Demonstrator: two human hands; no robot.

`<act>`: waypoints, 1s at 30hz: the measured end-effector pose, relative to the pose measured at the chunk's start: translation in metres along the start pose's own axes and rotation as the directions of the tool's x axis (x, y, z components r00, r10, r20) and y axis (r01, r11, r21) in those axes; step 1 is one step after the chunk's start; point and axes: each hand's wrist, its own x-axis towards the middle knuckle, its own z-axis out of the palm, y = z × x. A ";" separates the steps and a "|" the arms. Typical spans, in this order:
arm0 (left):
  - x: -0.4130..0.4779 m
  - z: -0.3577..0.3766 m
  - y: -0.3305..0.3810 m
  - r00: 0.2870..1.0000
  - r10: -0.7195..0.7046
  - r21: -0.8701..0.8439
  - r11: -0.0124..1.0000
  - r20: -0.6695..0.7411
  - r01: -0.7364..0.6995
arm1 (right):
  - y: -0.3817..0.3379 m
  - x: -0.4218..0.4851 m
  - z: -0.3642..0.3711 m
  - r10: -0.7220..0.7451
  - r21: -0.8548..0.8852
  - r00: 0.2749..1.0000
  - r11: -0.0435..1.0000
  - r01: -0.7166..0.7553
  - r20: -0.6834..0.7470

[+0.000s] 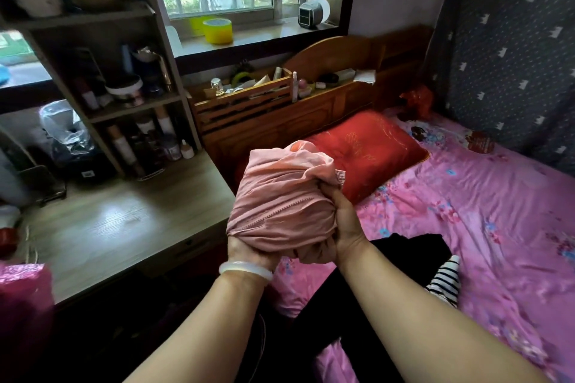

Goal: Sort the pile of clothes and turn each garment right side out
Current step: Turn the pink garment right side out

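A salmon-pink garment (280,196) is bunched up in the air between both hands, seams and a label showing on its outside. My left hand (245,250), with a pale bangle on the wrist, grips the bundle from below at its left end. My right hand (342,221) clutches gathered fabric at the right side. Below them on the pink floral bed sheet (497,211) lie a black garment (404,246) and a black-and-white striped garment (445,280), partly hidden by my right forearm.
A red pillow (370,146) lies against the wooden headboard (311,96), which holds small bottles. A wooden desk (109,227) with a cluttered shelf unit (124,87) stands to the left. A patterned dark curtain (513,56) hangs on the right.
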 end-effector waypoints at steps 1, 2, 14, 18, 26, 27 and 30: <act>0.002 -0.006 -0.011 0.980 -0.134 -0.300 0.938 0.146 0.173 | 0.001 0.005 -0.006 -0.002 -0.040 0.999 0.999 0.000 -0.038; 0.006 -0.011 -0.017 0.912 -0.175 -0.523 0.773 0.370 0.360 | 0.001 0.007 -0.009 -0.014 -0.092 0.997 0.996 0.007 -0.076; 0.067 -0.128 -0.098 0.867 -0.074 -0.525 0.769 0.492 0.364 | 0.091 0.055 -0.012 0.195 -0.220 0.927 0.937 -0.273 -0.320; 0.083 -0.148 -0.128 0.924 -0.166 -0.528 0.780 0.343 0.336 | 0.136 0.079 -0.019 0.298 -0.232 0.879 0.887 -0.399 -0.373; 0.113 -0.189 -0.211 0.909 -0.321 -0.438 0.800 0.265 0.410 | 0.226 0.112 -0.064 0.340 -0.260 0.818 0.830 -0.493 -0.464; 0.117 -0.192 -0.221 0.907 -0.333 -0.426 0.803 0.258 0.416 | 0.236 0.116 -0.069 0.338 -0.260 0.809 0.826 -0.500 -0.481; 0.136 -0.199 -0.249 0.899 -0.366 -0.334 0.839 0.240 0.431 | 0.262 0.127 -0.084 0.353 -0.256 0.785 0.809 -0.530 -0.509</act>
